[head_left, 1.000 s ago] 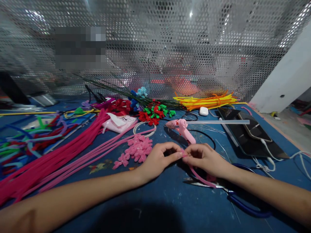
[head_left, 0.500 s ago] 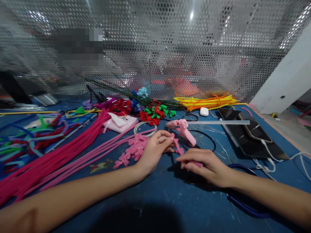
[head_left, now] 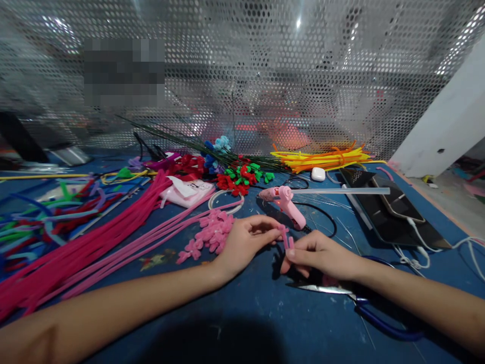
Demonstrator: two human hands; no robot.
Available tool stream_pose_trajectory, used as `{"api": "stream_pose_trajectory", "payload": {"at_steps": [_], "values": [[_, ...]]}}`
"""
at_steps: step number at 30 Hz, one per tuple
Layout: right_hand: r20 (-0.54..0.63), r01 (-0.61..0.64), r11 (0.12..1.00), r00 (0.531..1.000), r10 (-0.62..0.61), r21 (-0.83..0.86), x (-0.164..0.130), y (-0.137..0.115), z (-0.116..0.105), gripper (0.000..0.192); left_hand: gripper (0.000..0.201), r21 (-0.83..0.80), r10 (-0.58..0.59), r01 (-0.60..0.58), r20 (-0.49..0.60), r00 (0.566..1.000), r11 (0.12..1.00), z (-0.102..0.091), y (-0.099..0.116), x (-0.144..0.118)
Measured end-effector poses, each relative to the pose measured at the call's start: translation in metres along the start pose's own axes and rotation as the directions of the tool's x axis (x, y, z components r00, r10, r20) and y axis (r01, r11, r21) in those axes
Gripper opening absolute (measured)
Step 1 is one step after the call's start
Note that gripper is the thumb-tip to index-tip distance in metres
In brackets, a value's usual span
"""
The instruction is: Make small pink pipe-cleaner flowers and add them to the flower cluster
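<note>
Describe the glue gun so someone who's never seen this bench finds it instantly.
On the blue table, look at the middle, just beyond the two hands and in front of the red and green flowers. The glue gun lies there on its side with a black cord looping off. It is the only hard pink plastic tool, and a long clear glue stick juts out to the right.

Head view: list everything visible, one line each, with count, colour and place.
pipe cleaner piece: one, pink, pinched between both hands
glue gun: one, pink, behind the hands
scissors: one, blue handles, under the right wrist
finished flowers: a pile, pink, left of the hands
pipe cleaner bundle: many, magenta and pink, left
yellow stems: a bundle, yellow-orange, far right
phone: one, dark, right, cable plugged in
table: one, blue
left hand: closed on the piece
right hand: closed on the piece
</note>
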State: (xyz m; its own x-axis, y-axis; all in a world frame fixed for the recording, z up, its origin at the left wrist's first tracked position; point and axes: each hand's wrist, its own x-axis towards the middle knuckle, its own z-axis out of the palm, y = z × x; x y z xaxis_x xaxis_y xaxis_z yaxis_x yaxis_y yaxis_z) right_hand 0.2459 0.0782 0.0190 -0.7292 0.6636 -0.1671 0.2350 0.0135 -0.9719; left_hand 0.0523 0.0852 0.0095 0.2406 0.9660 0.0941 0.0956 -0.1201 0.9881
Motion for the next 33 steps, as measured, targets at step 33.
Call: {"api": "stream_pose_trajectory", "payload": {"at_steps": [33], "values": [[-0.181,0.057,0.990,0.983,-0.032,0.131,0.003,0.006,-0.001,0.040,0.007,0.273,0.429,-0.482,0.232,0.873,0.833,-0.005,-0.001,-0.013]]}}
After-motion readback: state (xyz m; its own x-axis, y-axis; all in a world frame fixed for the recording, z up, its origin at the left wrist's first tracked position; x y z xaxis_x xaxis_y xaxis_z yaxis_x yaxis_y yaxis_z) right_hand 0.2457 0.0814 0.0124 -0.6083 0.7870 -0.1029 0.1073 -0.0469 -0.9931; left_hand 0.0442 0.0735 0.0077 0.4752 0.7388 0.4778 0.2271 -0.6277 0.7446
